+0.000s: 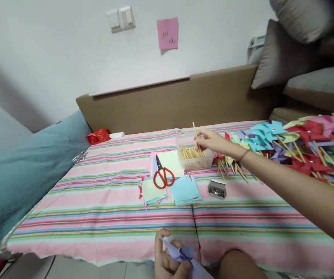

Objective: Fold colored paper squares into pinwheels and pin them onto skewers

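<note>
At the bottom of the head view, my left hand (169, 259) pinches a purple paper pinwheel (184, 254), its folds gathered at the middle under my thumb. My right hand (206, 140) is closed on a thin wooden stick (195, 131), held nearly upright over a clear plastic box (197, 166). Many more sticks (188, 153) lie inside that box. In front of it stands a small open carton of metal pins (217, 189). Red-handled scissors (163, 177) rest on cut paper squares, with a blue stack (186, 190) to their right and a pale yellow stack (152, 189) below.
Finished pinwheels (309, 131) on sticks are heaped at the right. A striped cloth (97, 201) covers the surface. A red plastic bundle (98, 136) lies at the back left. Grey cushions (280, 54) fill the back right corner, and a brown backrest (213, 97) runs along the wall.
</note>
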A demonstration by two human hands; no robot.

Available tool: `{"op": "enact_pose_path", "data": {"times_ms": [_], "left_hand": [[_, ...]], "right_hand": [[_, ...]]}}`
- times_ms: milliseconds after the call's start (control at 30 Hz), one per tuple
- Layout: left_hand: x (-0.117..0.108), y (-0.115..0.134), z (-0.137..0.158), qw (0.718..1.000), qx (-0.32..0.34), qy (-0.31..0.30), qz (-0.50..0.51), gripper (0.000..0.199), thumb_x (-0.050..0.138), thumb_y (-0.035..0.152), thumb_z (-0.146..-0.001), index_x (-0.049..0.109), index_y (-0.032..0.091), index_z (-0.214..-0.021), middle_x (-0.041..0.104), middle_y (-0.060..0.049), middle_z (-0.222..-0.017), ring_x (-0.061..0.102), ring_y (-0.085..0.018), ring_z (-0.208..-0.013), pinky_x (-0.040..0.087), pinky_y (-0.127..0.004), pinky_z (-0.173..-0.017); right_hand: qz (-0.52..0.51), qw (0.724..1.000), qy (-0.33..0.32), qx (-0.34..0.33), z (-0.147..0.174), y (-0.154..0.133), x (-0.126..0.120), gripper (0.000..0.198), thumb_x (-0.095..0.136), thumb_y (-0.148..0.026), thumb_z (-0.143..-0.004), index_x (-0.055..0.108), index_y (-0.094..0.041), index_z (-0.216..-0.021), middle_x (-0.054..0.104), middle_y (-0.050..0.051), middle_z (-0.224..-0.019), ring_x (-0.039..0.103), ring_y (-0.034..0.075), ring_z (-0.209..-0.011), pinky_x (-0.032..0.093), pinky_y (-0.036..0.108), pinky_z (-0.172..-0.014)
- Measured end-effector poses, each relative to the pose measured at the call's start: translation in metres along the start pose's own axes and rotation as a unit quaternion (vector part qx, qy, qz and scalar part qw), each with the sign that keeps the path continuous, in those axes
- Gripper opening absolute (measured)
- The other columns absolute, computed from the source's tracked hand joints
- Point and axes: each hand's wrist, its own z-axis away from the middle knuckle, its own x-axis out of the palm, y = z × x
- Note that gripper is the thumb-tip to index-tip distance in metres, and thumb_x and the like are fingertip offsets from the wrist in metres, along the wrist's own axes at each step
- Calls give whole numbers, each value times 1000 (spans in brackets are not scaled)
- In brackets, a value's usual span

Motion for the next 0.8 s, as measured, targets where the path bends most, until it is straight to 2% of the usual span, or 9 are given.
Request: {"op": "enact_pose_path", "data": {"times_ms": [100,167,267,400,500,567,633,800], "left_hand": [[14,10,17,1000,3,-3,-2,71,88,34,-48,45,32,-104,56,9,-55,50,-5,-41,34,-14,-44],[28,17,31,1000,-1,-6,7,73,88,36,-49,44,31,-106,54,9,-56,48,-4,-41,36,-14,-44],[49,26,54,999,1,-19,41,68,88,37,-50,45,31,-104,54,10,-61,52,-6,-48,44,-17,-52],[67,31,81,996,-12,-69,50,57,85,27,-59,45,31,-100,55,10,-61,58,-7,-56,45,-16,-56],[70,30,95,992,-9,-97,73,56,83,19,-61,45,31,-101,58,9,-61,62,-9,-65,47,-17,-63],[69,28,102,990,2,-107,94,57,84,18,-60,46,30,-101,58,9,-60,64,-10,-72,49,-20,-72],[68,28,107,988,12,-110,109,58,84,18,-59,46,30,-102,58,9,-60,64,-10,-73,50,-21,-76],[64,32,115,988,38,-104,104,58,84,16,-58,48,29,-101,57,9,-61,59,-8,-59,50,-18,-62]], "right_hand": [[-89,993,-44,-71,79,-15,1,14,46,-17,-83,55,-19,-72,64,1,-67,60,14,-62,48,25,-59],[-148,983,-48,-102,131,-18,6,16,47,-26,-85,60,-20,-77,61,1,-68,57,15,-61,46,27,-58],[-134,986,12,-95,202,-21,16,19,50,-32,-86,66,-22,-82,61,2,-72,56,17,-67,44,29,-61],[-149,985,45,-70,275,-28,31,23,50,-38,-87,69,-26,-94,63,4,-77,59,21,-74,44,31,-64],[-188,981,45,-6,313,-30,42,23,48,-40,-89,65,-26,-94,61,2,-72,56,19,-64,42,29,-58],[-216,976,39,9,331,-32,49,20,49,-40,-88,64,-26,-90,61,2,-73,56,19,-65,43,29,-58],[-223,974,49,-8,344,-34,54,18,51,-38,-87,64,-25,-86,62,3,-78,57,21,-71,44,31,-63],[-162,981,88,-52,361,-42,60,18,49,-30,-86,64,-23,-79,60,3,-73,55,21,-72,45,31,-65]]}}
